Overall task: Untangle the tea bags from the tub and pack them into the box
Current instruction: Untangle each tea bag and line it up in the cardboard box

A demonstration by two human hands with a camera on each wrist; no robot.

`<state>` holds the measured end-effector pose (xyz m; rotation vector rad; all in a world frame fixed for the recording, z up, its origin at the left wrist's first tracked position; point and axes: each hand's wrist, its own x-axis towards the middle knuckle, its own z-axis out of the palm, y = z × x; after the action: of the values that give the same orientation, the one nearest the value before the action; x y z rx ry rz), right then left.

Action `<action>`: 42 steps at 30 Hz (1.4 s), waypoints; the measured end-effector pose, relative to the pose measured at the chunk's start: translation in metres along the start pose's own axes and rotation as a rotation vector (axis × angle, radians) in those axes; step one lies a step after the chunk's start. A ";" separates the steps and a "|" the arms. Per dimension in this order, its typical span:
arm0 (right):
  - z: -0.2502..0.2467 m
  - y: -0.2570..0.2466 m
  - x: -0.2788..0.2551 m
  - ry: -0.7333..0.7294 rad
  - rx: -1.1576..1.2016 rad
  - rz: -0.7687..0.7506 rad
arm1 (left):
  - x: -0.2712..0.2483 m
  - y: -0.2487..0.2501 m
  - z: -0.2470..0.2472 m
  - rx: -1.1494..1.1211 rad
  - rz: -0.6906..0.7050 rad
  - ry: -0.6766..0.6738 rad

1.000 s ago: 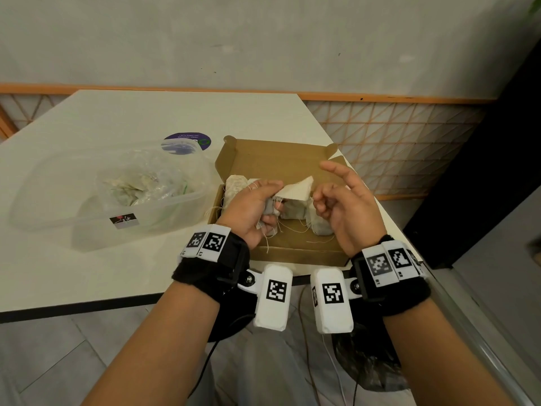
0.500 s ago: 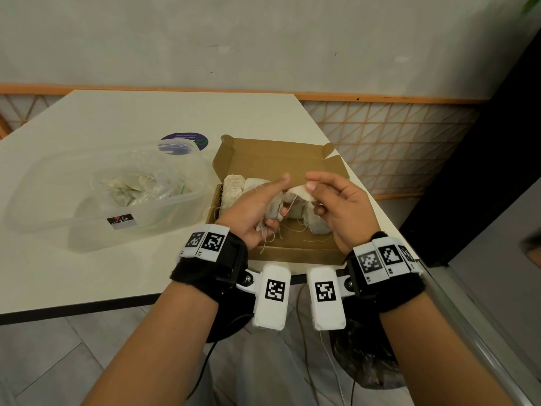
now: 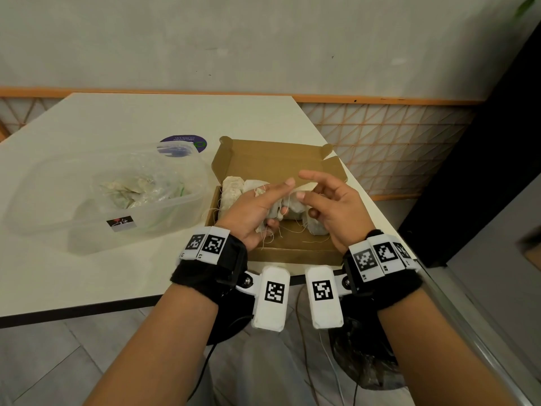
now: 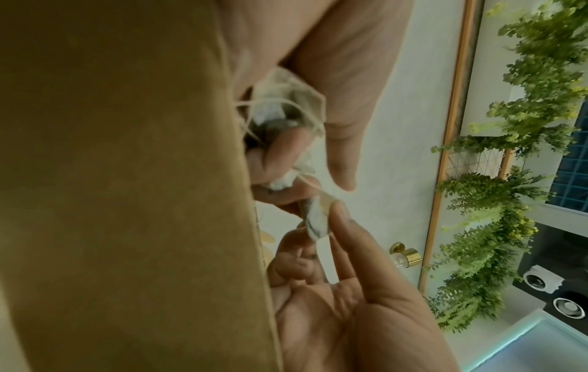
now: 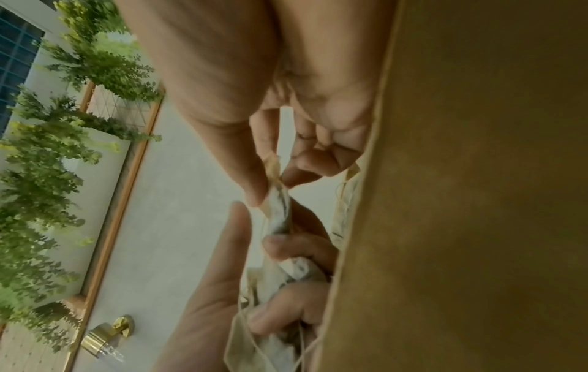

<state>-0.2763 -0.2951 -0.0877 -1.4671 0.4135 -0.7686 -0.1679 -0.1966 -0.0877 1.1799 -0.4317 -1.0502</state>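
Both hands hover over the open brown cardboard box [image 3: 275,159] near the table's right edge. My left hand [image 3: 273,213] curls its lower fingers round a tangled bunch of tea bags [image 4: 283,105] with loose strings, its index finger stretched out. My right hand [image 3: 304,197] pinches one tea bag [image 5: 278,203] of that bunch between thumb and a finger, its index finger held straight. More tea bags [image 3: 232,190] lie packed in the box. The clear plastic tub [image 3: 164,212] to the left holds a heap of tea bags [image 3: 128,190].
The box's raised lid [image 3: 278,162] stands behind the hands. A purple round sticker [image 3: 184,142] lies on the white table [image 3: 87,265] behind the tub. The table's front edge runs just under my wrists, its right edge beside the box.
My right hand came in from the right and met the left hand over the box. It now pinches a bag of the bunch, with its index finger stretched out again.
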 end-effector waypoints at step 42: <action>-0.015 -0.069 0.051 -0.600 -1.161 0.120 | 0.002 -0.003 0.003 0.181 0.068 0.083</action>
<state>-0.2652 -0.3363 -0.0118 -2.6051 0.4945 0.1287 -0.1707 -0.1999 -0.0898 1.3552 -0.5062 -0.9145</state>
